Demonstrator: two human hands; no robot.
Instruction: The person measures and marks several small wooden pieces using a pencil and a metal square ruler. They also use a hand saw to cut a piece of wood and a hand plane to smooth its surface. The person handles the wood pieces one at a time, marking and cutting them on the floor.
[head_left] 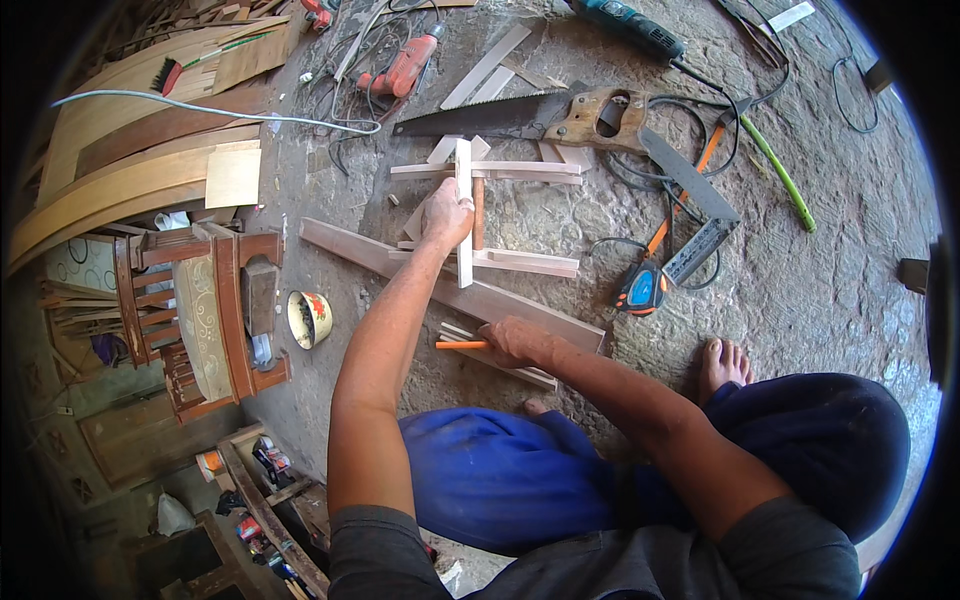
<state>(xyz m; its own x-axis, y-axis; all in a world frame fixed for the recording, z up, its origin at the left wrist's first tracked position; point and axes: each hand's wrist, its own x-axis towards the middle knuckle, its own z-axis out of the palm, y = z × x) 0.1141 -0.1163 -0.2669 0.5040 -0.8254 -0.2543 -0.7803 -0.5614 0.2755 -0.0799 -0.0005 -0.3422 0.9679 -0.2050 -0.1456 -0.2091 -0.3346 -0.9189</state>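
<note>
With its near end over the long board (510, 303), the pale wooden strip (465, 258) pointed straight ahead, its middle clasped by the left hand (447, 214), the nearer one, while the right hand (513, 342), back and rightward of that end, pinched an orange pencil (458, 345).

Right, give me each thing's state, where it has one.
Left hand: closed on a wood strip
Right hand: closed on an orange stick
Handsaw: lying down, unsheathed
Bowl: uncovered, dark bits inside
Tape measure: set down
Red power tool: lying down, power unclear
Teal power tool: lying down, power unclear
</note>
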